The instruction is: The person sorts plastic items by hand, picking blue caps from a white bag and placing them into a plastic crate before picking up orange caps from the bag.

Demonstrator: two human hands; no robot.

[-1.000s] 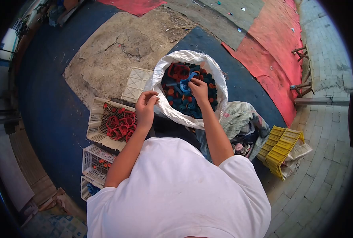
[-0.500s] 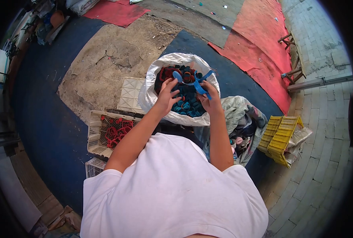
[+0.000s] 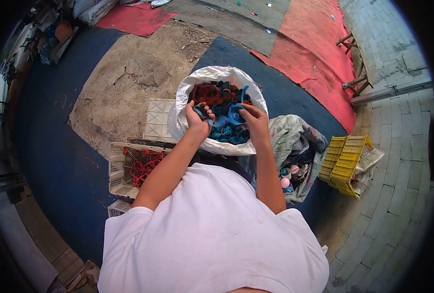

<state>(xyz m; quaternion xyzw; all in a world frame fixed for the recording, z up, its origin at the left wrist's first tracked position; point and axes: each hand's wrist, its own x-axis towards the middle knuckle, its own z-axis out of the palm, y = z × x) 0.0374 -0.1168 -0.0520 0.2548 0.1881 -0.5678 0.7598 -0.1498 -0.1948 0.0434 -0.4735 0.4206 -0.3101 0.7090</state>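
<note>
Both hands are over an open white woven sack, filled with teal, dark green and red curved plastic pieces. My right hand pinches a bright blue curved plastic piece with a thin strip rising from it. In my left hand, palm turned up, the curled fingers hold a dark blue-grey plastic piece. Lighter blue plastic shows between the hands, close to the left fingertips.
At the left stands a cream plastic crate holding red ring-shaped pieces. A pale crate lies beyond it. To the right are a grey-green sack of mixed items and a yellow crate. Wooden stools line the brick edge.
The left hand has turned palm up and closed round a dark piece. The right hand has lowered slightly, and its blue piece has changed orientation. The view has shifted slightly.
</note>
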